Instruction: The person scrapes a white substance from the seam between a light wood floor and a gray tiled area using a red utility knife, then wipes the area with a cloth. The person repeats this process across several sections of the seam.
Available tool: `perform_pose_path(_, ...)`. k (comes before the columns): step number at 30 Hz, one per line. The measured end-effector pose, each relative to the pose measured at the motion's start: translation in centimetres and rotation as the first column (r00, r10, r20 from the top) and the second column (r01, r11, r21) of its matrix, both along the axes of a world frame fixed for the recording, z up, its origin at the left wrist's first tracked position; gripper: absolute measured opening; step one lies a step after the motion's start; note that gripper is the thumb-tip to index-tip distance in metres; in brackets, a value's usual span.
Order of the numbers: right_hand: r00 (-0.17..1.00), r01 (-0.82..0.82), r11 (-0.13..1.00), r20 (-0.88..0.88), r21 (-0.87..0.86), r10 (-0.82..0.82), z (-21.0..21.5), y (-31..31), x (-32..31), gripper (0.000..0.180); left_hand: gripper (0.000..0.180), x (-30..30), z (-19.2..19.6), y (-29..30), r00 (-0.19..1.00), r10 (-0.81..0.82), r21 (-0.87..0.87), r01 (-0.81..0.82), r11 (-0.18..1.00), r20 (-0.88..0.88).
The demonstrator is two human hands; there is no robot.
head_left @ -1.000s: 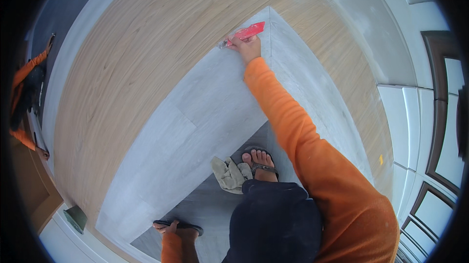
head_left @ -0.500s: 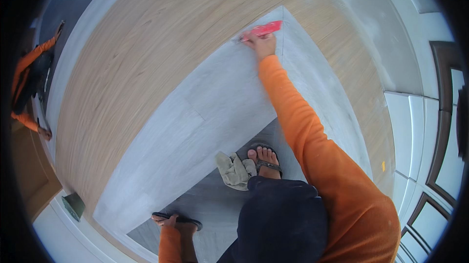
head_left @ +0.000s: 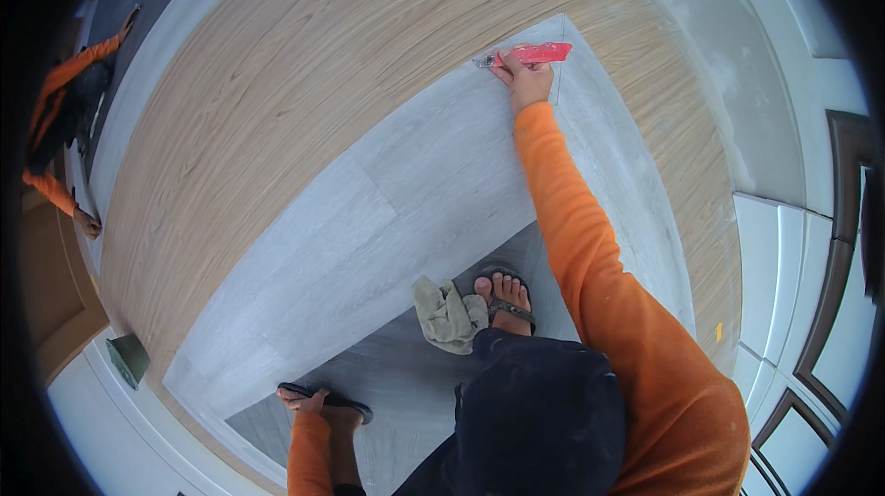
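My right hand (head_left: pixel 528 79) is closed on a flat red-handled tool (head_left: pixel 539 53) with a grey metal end. The tool's exact kind is hard to make out; pale smears mark its red part. It lies near the far corner of a pale grey wood-look surface (head_left: pixel 369 192), close to a thin seam. Low on the left, my left hand (head_left: pixel 313 401) is down at my left foot, which wears a dark flip-flop (head_left: pixel 341 404); its fingers are not clear. A crumpled beige cloth (head_left: pixel 447 316) lies beside my right foot (head_left: pixel 505 296).
Tan wood-grain surface (head_left: pixel 277 109) borders the grey one on both far sides. Dark grey flooring (head_left: pixel 387 372) lies under my feet. A green container (head_left: pixel 128 360) stands at the left. Another person in orange sleeves (head_left: pixel 69 118) is at the far left. White panels with dark-framed sections (head_left: pixel 834 312) line the right.
My right hand and the red-handled tool appear slightly further right in the picture, and the tool is sharper now. The whole view has shifted a little. My left hand stays by the foot.
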State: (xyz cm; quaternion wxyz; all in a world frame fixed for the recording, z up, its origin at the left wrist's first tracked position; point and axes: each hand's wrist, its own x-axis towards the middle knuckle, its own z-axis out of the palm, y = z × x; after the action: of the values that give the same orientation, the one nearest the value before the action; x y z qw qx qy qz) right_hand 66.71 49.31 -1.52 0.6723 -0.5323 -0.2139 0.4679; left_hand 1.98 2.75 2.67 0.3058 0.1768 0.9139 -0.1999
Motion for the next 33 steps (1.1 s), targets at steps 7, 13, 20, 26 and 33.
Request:
perform_pose_path(7, 1.000, 0.011, 0.999, 0.025, -0.031, -0.010, 0.3, 0.3, 0.2, 0.023, 0.160, -0.9, -0.5, -0.3, 1.000, -0.006, -0.001, 0.006, 1.000, 0.027)
perform_pose_path(13, 0.984, 0.027, 0.998, -0.180, 0.048, -0.018, 0.5, -0.9, 0.4, 0.028, 0.161, -0.6, -0.7, -0.7, 1.000, 0.009, 0.050, -0.008, 0.999, -0.023)
perform_pose_path(20, 0.986, -0.119, 0.992, 0.117, -0.043, 0.123, 0.8, -1.9, 1.7, 0.031, 0.156, 1.7, 1.0, -0.4, 0.997, 0.083, 0.126, -0.083, 0.988, 0.008)
perform_pose_path(26, 0.975, -0.223, 0.961, -0.044, -0.163, 0.219, 1.1, -0.7, 3.0, 0.032, 0.156, 1.1, 0.6, -0.4, 1.000, -0.005, 0.054, 0.007, 0.998, -0.029)
perform_pose_path(33, 0.975, -0.222, 0.964, -0.009, -0.143, 0.223, 1.2, -1.2, 2.8, 0.032, 0.163, -1.1, -0.9, -1.3, 0.997, -0.076, 0.022, 0.076, 0.997, -0.002)
